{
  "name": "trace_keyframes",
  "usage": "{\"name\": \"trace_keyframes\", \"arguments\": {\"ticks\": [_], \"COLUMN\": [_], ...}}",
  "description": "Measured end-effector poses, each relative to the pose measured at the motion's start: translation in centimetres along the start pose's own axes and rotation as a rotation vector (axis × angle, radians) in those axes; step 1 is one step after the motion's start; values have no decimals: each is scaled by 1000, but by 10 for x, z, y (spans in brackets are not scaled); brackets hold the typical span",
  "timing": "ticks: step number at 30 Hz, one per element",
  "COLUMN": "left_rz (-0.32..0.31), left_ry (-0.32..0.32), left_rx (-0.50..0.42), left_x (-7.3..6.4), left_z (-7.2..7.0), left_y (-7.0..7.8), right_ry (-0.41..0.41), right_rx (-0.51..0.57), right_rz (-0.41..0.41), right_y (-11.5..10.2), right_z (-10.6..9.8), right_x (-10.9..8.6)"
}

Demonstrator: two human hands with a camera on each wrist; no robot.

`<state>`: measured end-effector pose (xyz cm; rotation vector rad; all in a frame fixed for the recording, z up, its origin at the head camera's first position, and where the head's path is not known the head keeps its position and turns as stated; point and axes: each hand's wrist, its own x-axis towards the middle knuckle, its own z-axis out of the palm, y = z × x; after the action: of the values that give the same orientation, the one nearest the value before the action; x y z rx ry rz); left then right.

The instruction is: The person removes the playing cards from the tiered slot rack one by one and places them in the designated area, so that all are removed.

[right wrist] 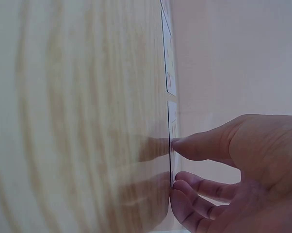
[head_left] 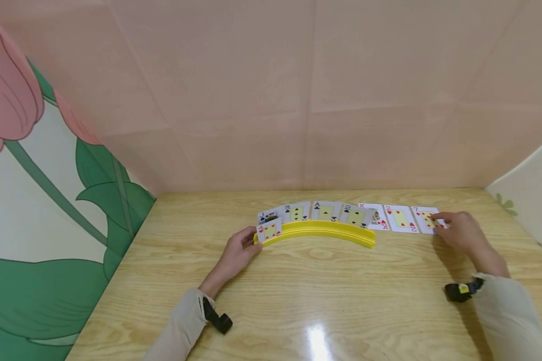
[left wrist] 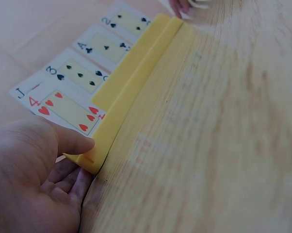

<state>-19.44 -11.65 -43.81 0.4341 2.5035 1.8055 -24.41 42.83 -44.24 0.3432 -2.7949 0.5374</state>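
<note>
A curved yellow card holder [head_left: 316, 229] stands on the table with a jack, a three, an ace [head_left: 327, 211] and a two in its back row. The four of hearts [head_left: 269, 230] stands at its left end, in front of the jack. My left hand [head_left: 237, 254] grips that end, thumb in front and fingers behind and below. Far right, my right hand [head_left: 467, 238] touches the seven of diamonds [head_left: 425, 219], which lies flat. In the right wrist view the thumb rests on this card and the other fingertips are at its edge.
The two of hearts [head_left: 401, 219] and a red king [head_left: 377, 216] lie flat left of the seven; the king is partly hidden behind the holder's right end. A pink cloth wall [head_left: 298, 150] rises behind the wooden table [head_left: 325, 286].
</note>
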Motion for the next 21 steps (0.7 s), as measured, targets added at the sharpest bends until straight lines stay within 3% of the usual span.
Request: {"name": "trace_keyframes", "arguments": {"ticks": [7,21], "left_rz": [-7,-14], "left_ry": [2,-1], "left_rx": [-18,-14], "left_x": [2,2], "left_z": [1,1], "left_y": [-4,-6], "right_ry": [-65,-31], "right_rx": [20,46], "right_rz": [82,96], "right_y": [-4,-19], "right_z": [-4,-13], "right_x": [0,7]}}
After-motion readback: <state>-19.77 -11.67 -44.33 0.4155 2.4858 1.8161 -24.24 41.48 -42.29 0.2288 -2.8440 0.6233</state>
